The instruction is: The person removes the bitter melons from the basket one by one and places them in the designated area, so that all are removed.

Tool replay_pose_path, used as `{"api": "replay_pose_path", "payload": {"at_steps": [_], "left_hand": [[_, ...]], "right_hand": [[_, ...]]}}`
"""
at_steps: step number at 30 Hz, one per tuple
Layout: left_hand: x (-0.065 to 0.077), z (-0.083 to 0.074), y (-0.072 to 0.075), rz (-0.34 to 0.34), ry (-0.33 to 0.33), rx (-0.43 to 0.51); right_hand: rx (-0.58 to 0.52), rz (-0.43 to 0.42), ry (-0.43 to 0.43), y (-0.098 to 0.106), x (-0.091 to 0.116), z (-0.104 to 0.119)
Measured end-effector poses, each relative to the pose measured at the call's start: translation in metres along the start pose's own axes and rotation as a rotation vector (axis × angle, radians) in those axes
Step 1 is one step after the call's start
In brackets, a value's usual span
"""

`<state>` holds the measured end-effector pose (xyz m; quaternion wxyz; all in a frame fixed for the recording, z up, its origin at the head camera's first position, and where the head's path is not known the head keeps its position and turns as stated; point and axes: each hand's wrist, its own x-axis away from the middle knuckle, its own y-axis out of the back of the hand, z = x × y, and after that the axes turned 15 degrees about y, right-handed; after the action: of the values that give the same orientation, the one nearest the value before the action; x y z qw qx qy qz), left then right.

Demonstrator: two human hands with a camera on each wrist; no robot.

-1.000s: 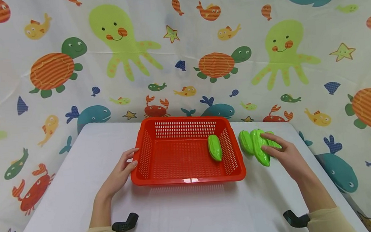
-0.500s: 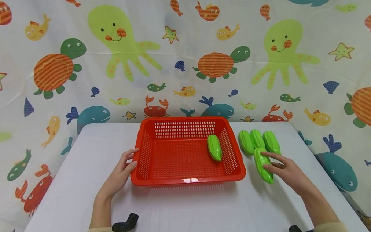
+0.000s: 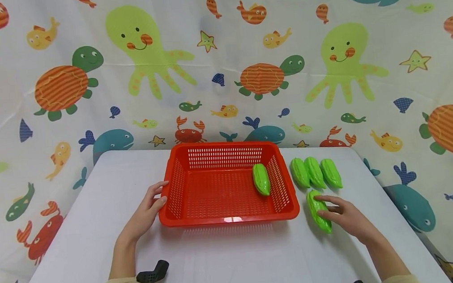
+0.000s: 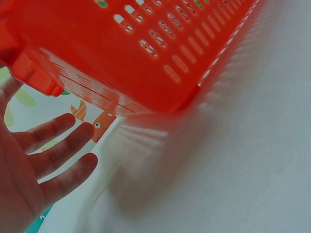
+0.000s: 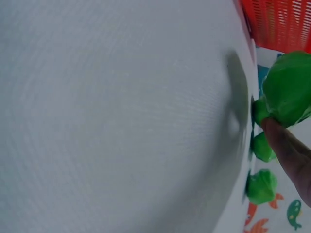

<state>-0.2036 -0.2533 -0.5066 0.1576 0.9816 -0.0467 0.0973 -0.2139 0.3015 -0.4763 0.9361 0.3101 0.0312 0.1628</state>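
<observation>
My right hand [image 3: 348,218] pinches a bright green, ridged, gourd-like toy [image 3: 319,212] and holds it above the table, to the right of the red basket's front corner. In the right wrist view that toy [image 5: 289,90] hangs clear of the white surface, with a shadow below. My left hand [image 3: 145,211] touches the left rim of the red plastic basket [image 3: 229,221]; in the left wrist view several of its fingers [image 4: 68,177] are extended and spread, away from the basket wall. One similar green toy [image 3: 261,180] lies inside the basket, near its right wall.
Three more green toys lie in a row right of the basket: one beside its wall [image 3: 300,173], a middle one [image 3: 314,173] and a right one [image 3: 331,173]. The white table [image 3: 237,262] ends against a curtain [image 3: 207,102] printed with sea animals.
My right hand has drawn its green toy out from the group and toward the table's front, slightly left. Three toys beside the basket now show fully. The left hand and basket stay put.
</observation>
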Motion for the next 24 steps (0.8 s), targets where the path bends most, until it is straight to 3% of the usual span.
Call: {"api": "replay_pose_path", "payload": {"at_steps": [13, 24], "left_hand": [[0.001, 0.0, 0.0, 0.002, -0.004, 0.001], [0.002, 0.0, -0.001, 0.0, -0.01, 0.004]], "right_hand": [[0.117, 0.002, 0.006, -0.004, -0.005, -0.007], [0.094, -0.002, -0.007, 0.002, -0.013, -0.014]]}}
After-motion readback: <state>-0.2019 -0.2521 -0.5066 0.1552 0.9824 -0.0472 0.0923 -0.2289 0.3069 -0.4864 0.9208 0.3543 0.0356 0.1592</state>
